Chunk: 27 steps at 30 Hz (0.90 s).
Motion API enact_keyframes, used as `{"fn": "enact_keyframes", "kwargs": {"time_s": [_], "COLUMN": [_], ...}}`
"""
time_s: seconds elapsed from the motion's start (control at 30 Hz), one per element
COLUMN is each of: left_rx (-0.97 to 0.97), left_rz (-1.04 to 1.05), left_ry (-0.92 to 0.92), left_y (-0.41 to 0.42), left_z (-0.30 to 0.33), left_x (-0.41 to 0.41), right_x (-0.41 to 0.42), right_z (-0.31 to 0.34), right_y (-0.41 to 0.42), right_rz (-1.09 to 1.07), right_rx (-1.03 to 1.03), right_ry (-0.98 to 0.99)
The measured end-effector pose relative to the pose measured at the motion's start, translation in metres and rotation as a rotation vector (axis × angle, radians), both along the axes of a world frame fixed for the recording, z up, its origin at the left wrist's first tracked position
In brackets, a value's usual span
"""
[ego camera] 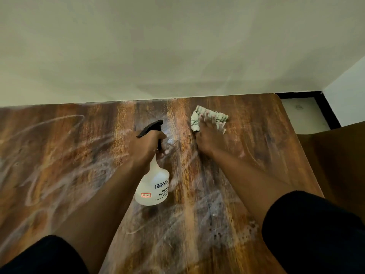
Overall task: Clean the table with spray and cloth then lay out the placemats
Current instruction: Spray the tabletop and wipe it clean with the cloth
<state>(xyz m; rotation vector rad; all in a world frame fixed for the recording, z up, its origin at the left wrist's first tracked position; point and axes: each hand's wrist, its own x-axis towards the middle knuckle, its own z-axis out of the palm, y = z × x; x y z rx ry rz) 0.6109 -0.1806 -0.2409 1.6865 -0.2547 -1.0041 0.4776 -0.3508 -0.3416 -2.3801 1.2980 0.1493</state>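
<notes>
Head view: nearest on the streaked wooden table hangs the spray bottle, translucent white, its contents not discernible; its label reads "KISSAN", with a small red-boxed sticker too small to read. Left hand curls around its neck below the black trigger. Beyond the bottle to the right, right hand presses spread fingers on the cloth near the wall.

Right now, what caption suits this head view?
Left hand grips spray bottle; right hand presses cloth on streaked wooden table.
</notes>
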Motion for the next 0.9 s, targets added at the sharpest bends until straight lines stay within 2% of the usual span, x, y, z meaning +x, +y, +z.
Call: {"fn": "enact_keyframes", "kwargs": {"time_s": [0.27, 0.43, 0.53, 0.77, 0.9], "left_rx": [0.053, 0.097, 0.065, 0.014, -0.01], "left_rz": [0.117, 0.154, 0.145, 0.134, 0.139], "left_ry": [-0.053, -0.082, -0.062, -0.07, -0.009], "left_y": [0.01, 0.009, 0.009, 0.014, 0.021], "left_z": [0.007, 0.005, 0.005, -0.008, -0.015], "left_x": [0.006, 0.018, 0.025, 0.046, 0.059], "right_x": [0.056, 0.053, 0.06, 0.078, 0.089], "right_z": [-0.007, -0.008, -0.004, -0.002, -0.008], "right_y": [0.066, 0.041, 0.015, -0.05, -0.055], "right_rz": [0.406, 0.53, 0.474, 0.145, -0.006], "right_rx": [0.031, 0.002, 0.002, -0.051, -0.052], "right_ry": [-0.073, -0.102, -0.064, -0.058, -0.021]}}
